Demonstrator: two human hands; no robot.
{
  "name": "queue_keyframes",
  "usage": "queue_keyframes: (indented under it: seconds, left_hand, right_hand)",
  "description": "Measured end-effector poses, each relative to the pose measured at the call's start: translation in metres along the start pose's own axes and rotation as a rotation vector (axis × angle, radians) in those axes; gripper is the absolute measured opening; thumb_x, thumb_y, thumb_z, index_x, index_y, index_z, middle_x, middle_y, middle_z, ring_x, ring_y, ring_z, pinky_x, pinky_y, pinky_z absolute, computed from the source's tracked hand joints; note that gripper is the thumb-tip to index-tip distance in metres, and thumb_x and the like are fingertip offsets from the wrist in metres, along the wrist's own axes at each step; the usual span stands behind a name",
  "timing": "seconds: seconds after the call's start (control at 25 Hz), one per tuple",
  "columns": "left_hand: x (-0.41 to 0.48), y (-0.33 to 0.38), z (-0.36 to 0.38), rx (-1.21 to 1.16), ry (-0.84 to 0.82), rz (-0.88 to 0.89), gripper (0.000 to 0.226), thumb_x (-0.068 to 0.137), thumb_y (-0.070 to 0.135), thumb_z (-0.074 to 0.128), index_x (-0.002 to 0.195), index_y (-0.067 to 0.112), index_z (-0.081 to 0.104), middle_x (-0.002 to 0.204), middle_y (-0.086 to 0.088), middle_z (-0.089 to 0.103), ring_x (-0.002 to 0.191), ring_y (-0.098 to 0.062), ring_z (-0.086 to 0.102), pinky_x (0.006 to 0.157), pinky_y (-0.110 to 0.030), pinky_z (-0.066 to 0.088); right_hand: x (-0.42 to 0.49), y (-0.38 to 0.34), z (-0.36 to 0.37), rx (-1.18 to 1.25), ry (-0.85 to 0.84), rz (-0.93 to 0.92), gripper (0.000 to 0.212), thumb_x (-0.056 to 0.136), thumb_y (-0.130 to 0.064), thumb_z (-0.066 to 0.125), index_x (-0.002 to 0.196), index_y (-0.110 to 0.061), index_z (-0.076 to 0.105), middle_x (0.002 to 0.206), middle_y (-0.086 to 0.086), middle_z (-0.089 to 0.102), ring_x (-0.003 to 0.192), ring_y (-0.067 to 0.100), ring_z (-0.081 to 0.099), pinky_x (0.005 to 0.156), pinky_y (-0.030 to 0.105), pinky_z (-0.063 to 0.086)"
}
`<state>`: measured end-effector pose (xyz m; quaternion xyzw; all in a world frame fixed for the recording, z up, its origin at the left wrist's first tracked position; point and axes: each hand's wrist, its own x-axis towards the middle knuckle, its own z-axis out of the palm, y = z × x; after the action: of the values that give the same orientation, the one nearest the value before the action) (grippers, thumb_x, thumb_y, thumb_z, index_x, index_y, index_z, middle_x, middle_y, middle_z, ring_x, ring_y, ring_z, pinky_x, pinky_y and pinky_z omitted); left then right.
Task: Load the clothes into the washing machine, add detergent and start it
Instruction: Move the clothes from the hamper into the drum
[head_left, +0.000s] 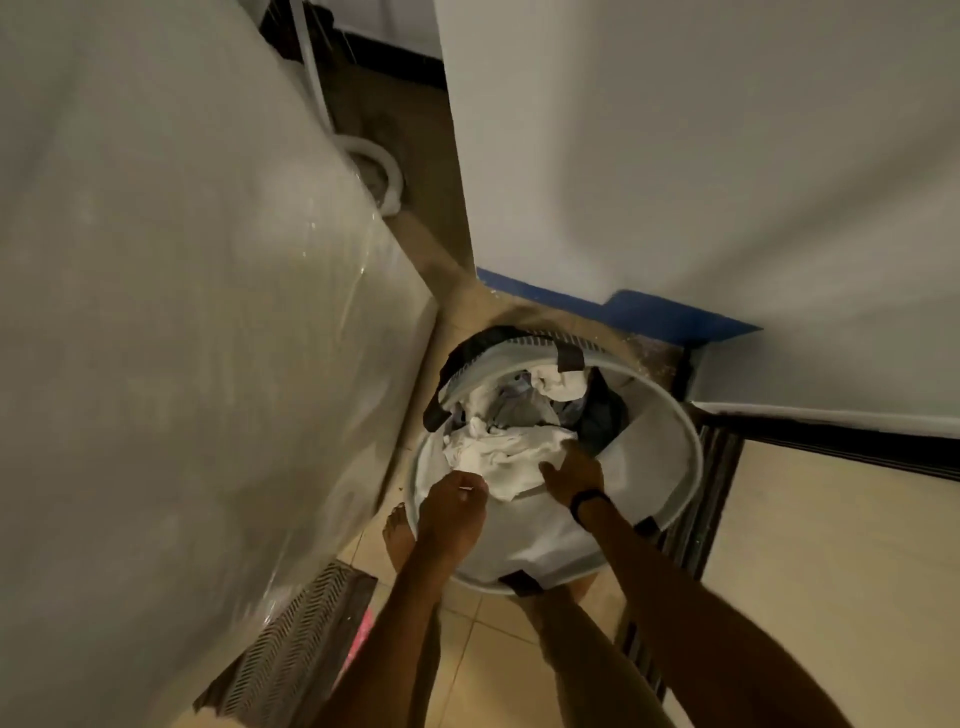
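Note:
A round white laundry basket (680, 436) stands on the floor below me, holding several crumpled clothes. A white garment (511, 452) lies on top; darker clothes (597, 410) sit behind it. My left hand (454, 506) is at the basket's near-left rim, fingers curled on the white garment's edge. My right hand (571, 478), with a black wristband, grips the same garment from the right. The washing machine (182, 312), wrapped in clear plastic, fills the left side.
A white wall (701, 156) with a blue base strip rises behind the basket. A white hose (384, 176) coils on the floor behind the machine. A dark door track (691, 519) runs at the right. A grey mat (296, 634) lies at the machine's foot, my bare feet beside it.

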<state>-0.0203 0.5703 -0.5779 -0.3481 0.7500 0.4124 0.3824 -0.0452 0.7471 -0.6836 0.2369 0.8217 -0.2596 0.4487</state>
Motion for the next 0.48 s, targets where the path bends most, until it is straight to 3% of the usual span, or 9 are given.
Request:
queue_keyframes:
  seconds: [0.08, 0.12, 0.24, 0.32, 0.36, 0.4, 0.48]
  left_hand:
    - [0.019, -0.021, 0.020, -0.067, 0.031, 0.013, 0.013, 0.093, 0.031, 0.058, 0.082, 0.037, 0.061, 0.102, 0.002, 0.072, 0.095, -0.020, 0.070, 0.090, -0.042, 0.057]
    - [0.023, -0.032, 0.026, -0.075, 0.033, 0.015, 0.013, 0.093, 0.031, 0.059, 0.083, 0.039, 0.061, 0.103, 0.003, 0.071, 0.095, -0.019, 0.070, 0.088, -0.039, 0.058]
    - [0.016, -0.063, 0.025, -0.113, 0.031, -0.018, 0.002, 0.086, 0.039, 0.064, 0.086, 0.040, 0.066, 0.111, 0.001, 0.068, 0.104, -0.022, 0.066, 0.076, -0.021, 0.058]
    - [0.002, -0.075, 0.017, -0.124, 0.085, -0.041, 0.017, 0.070, 0.052, 0.065, 0.086, 0.046, 0.068, 0.125, -0.002, 0.061, 0.113, -0.028, 0.060, 0.080, -0.030, 0.061]
    - [-0.009, -0.073, 0.010, -0.136, 0.111, -0.031, 0.017, 0.069, 0.049, 0.066, 0.086, 0.047, 0.067, 0.130, -0.005, 0.058, 0.116, -0.027, 0.059, 0.083, -0.033, 0.060]
    - [-0.025, -0.063, -0.001, -0.100, 0.123, -0.018, 0.018, 0.075, 0.038, 0.067, 0.091, 0.047, 0.064, 0.132, -0.007, 0.056, 0.118, -0.026, 0.057, 0.086, -0.032, 0.057]
    - [-0.069, -0.030, -0.027, 0.041, 0.120, 0.056, 0.046, 0.085, 0.011, 0.063, 0.121, 0.039, 0.054, 0.138, -0.012, 0.052, 0.123, -0.028, 0.053, 0.092, -0.031, 0.049]
  right_hand:
    - [0.053, 0.012, 0.028, -0.034, -0.002, 0.022, 0.086, 0.093, -0.037, 0.061, 0.155, -0.008, 0.009, 0.161, 0.017, 0.017, 0.146, 0.035, 0.021, 0.117, 0.042, 0.026]
    - [0.069, 0.017, 0.038, -0.065, -0.019, 0.043, 0.088, 0.093, -0.039, 0.061, 0.155, -0.010, 0.006, 0.162, 0.017, 0.010, 0.148, 0.035, 0.015, 0.118, 0.044, 0.025]
    - [0.076, 0.022, 0.058, -0.061, 0.054, 0.105, 0.063, 0.096, -0.029, 0.055, 0.151, -0.015, 0.029, 0.159, 0.014, 0.023, 0.146, 0.036, 0.021, 0.112, 0.044, 0.032]
    - [0.037, 0.012, 0.054, -0.020, 0.125, 0.015, 0.047, 0.091, -0.030, 0.056, 0.135, -0.014, 0.052, 0.151, 0.018, 0.036, 0.135, 0.038, 0.037, 0.106, 0.044, 0.039]
    - [0.006, 0.003, 0.048, 0.039, 0.146, -0.072, 0.040, 0.086, -0.034, 0.057, 0.119, -0.012, 0.062, 0.141, 0.021, 0.045, 0.126, 0.040, 0.046, 0.099, 0.043, 0.044]
    - [-0.031, -0.005, 0.039, 0.140, 0.131, -0.151, 0.034, 0.080, -0.037, 0.054, 0.098, -0.010, 0.065, 0.123, 0.022, 0.056, 0.114, 0.040, 0.054, 0.088, 0.040, 0.046]
    - [-0.116, -0.024, 0.007, 0.436, 0.059, -0.193, 0.025, 0.071, -0.035, 0.051, 0.073, -0.011, 0.058, 0.088, 0.020, 0.063, 0.091, 0.039, 0.060, 0.071, 0.039, 0.042]
